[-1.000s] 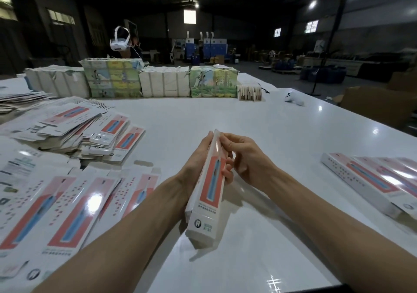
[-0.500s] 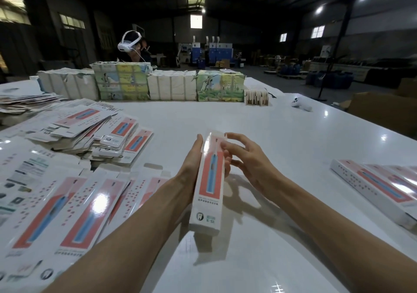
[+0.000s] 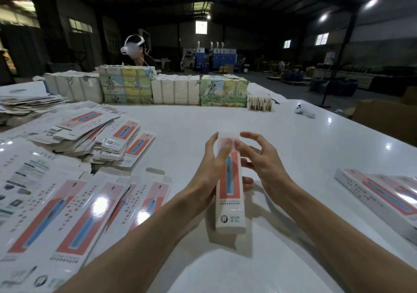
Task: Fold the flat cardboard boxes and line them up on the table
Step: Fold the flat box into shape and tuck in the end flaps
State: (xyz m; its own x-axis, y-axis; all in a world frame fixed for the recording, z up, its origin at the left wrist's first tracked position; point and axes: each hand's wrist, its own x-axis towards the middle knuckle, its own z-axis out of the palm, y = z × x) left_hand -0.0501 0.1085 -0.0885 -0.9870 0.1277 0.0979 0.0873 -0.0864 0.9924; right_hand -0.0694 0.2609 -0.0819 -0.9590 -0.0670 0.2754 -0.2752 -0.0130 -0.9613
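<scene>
a person's left hand is gripping a long, narrow folded box over the middle of a glossy white bench. the box is showing its printed face to the camera: white card with a coral-red panel, a slim blue picture running down it, and small print and a round tooth logo near the close end. its long axis is running straight away from the person, the logo end pointing back toward them and the other end pointing across the bench. the left thumb is lying on the upper front and the fingers are wrapping behind. the right hand is spreading wide, its fingertips touching the box's upper right edge. flat boxes are lying at the left, and a row of folded boxes is lying at the right.
</scene>
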